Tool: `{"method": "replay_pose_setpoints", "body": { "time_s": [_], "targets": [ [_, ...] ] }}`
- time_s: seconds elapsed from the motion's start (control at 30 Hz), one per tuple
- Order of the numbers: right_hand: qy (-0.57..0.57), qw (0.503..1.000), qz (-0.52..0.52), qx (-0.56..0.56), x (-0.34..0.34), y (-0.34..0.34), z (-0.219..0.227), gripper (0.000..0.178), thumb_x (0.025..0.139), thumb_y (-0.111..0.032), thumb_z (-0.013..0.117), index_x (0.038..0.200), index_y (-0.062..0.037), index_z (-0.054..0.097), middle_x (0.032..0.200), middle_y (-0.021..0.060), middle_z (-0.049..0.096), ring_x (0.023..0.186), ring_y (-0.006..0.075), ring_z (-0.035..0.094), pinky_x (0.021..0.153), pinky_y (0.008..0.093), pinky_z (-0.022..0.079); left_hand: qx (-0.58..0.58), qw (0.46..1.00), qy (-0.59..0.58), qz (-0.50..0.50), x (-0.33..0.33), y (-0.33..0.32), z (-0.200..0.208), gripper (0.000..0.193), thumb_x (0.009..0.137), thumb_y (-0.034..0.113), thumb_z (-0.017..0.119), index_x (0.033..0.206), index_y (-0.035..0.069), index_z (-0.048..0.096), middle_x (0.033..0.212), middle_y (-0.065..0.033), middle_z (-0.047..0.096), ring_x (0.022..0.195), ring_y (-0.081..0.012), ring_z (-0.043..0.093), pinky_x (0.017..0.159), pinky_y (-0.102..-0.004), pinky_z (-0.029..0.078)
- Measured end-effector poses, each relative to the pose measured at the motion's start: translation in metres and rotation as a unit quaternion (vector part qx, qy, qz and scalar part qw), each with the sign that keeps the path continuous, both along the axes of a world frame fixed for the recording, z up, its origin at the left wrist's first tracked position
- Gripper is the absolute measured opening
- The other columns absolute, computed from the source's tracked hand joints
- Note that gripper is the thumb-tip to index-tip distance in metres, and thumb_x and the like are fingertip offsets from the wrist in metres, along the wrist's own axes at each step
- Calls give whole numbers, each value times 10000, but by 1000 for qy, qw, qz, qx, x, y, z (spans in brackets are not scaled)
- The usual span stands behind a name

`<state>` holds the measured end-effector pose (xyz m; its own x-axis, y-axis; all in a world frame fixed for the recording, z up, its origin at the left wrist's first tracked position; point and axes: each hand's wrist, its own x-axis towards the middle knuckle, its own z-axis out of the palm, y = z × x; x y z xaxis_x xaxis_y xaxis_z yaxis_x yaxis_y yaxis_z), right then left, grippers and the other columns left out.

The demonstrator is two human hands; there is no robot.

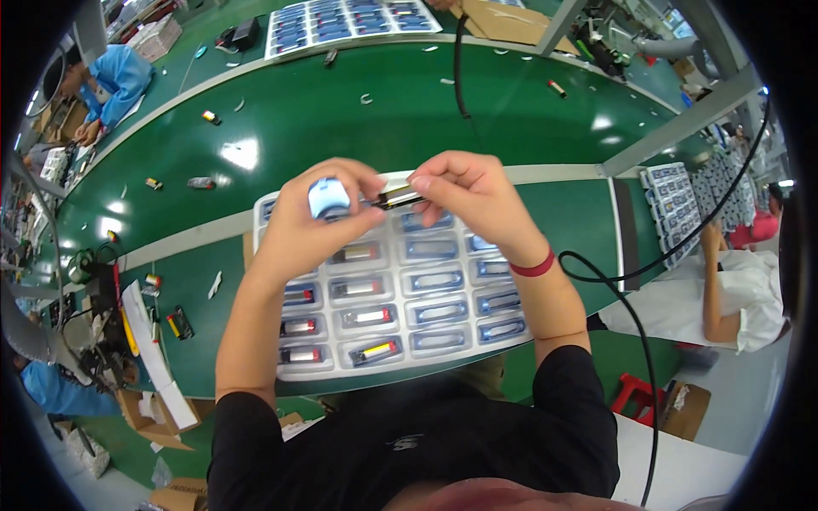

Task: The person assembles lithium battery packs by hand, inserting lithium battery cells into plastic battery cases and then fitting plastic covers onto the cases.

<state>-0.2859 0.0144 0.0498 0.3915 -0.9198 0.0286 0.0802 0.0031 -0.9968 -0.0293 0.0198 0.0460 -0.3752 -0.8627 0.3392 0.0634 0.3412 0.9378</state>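
Above a white blister tray [400,364], my two hands are raised close together. A rounded, shiny light-blue piece [329,198] sits in my left hand [308,230], whose fingers curl around it. My right hand [474,194] pinches one end of a slim black part with a pale strip [399,198]. The other end of this slim part reaches my left fingertips. In the tray's left columns lie small battery-like cells with red ends [368,316]. Blue oval casings [437,312] fill the right-hand pockets. The hands cover part of the tray's far rows.
A green conveyor belt [281,111] runs beyond the tray, with scattered cells on it. Another filled tray [349,24] stands at the far side. A black cable [643,341] hangs at the right. Co-workers sit at left and right. Tools and a carton [153,417] are at the left.
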Motion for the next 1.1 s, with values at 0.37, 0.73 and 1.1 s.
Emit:
{"method": "replay_pose_setpoints", "body": {
  "time_s": [0.37, 0.73, 1.1],
  "targets": [
    [-58, 995, 59, -63, 7, 21, -14, 146, 970, -93, 744, 1051, 24, 711, 879, 76, 754, 746, 98, 729, 638, 245, 571, -89, 993, -19, 74, 6, 24, -31, 262, 889, -118, 645, 870, 69, 462, 1003, -111, 622, 916, -183, 586, 849, -313, 487],
    [-123, 985, 24, -118, 8, -5, -20, 145, 935, -26, 749, 1069, 19, 715, 931, 64, 759, 820, 90, 710, 714, 248, 570, 180, 978, 83, 64, 23, -2, -39, 665, 999, 259, 655, 1541, 16, 355, 904, -7, 490, 732, -66, 428, 616, -198, 324],
    [-92, 992, -28, -85, -4, 5, -10, 242, 1017, -14, 606, 1251, 44, 622, 1091, 117, 722, 975, 168, 713, 874, 309, 558, 291, 952, 92, -34, -5, -3, -30, 392, 1022, 68, 508, 1386, -42, 602, 1312, -185, 695, 719, -98, 522, 697, -242, 496]
  ]
}}
